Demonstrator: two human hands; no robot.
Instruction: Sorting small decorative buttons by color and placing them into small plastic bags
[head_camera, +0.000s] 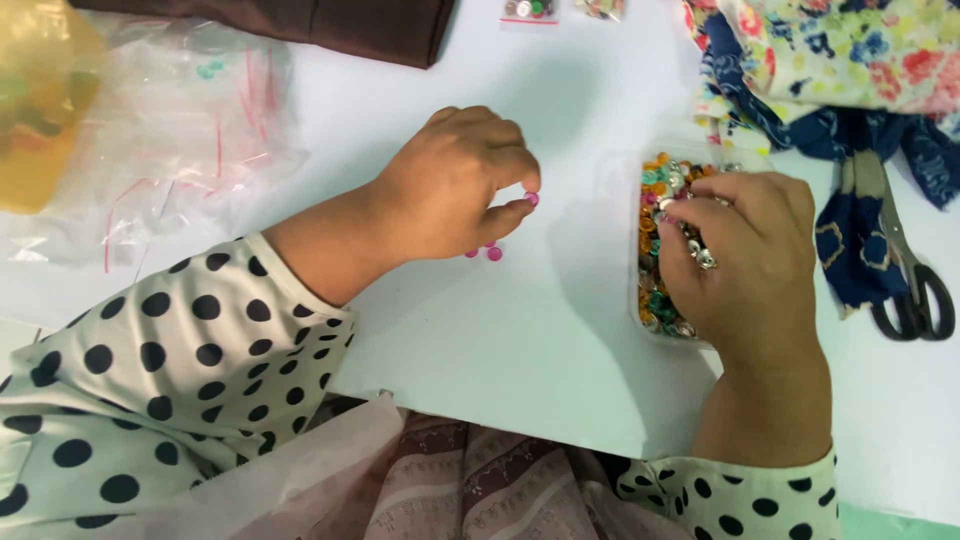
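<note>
Two polka-dot sleeves fill the bottom of the frame, and between them we see the near edge of the white table (520, 340) running across the lower middle, with pinkish striped cloth (470, 490) just below it.

Our left hand (455, 185) sits at centre frame, fingers curled in, pinching a small pink snap button (531, 198) between thumb and forefinger. Two more pink buttons (487, 252) lie on the table right under that hand, partly hidden by the thumb. Between our hands we have a bare white strip of tabletop, running from the near edge up to the top of the frame.

Our right hand (745, 255) is at centre right, resting over a clear plastic box (615, 200) packed with small orange, teal and silver buttons. Its fingers are bunched close together, dipped among the pieces and closed on a few silver ones (700, 255). The box stands just right of the bare strip, near the left hand but not touching it.

Farther right, black-handled scissors (905, 270) lie beside a dark blue patterned fabric (850, 200), crowding that side of the table. At upper right a floral cloth (850, 50) overlaps it.

At upper left we see crumpled clear plastic bags (180, 130) and a yellow bag (40, 100). Along the top edge lie a brown cloth (330, 25) and two small packets (530, 10).
</note>
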